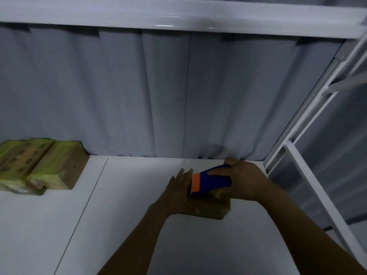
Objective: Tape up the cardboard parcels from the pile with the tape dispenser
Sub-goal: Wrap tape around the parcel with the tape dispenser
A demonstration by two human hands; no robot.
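Observation:
A small cardboard parcel (208, 208) lies on the white table (123, 215) near its far right corner. My right hand (244, 181) grips a blue tape dispenser (215, 180) with an orange front edge, held on top of the parcel. My left hand (179, 191) rests against the parcel's left side with straight fingers, steadying it. Most of the parcel is hidden under both hands and the dispenser. At the far left of the table sits a pile of parcels (37, 165) wrapped in yellowish tape.
A grey curtain (158, 92) hangs right behind the table's back edge. A white metal frame (309, 175) runs along the right side, with a white beam (178, 16) overhead.

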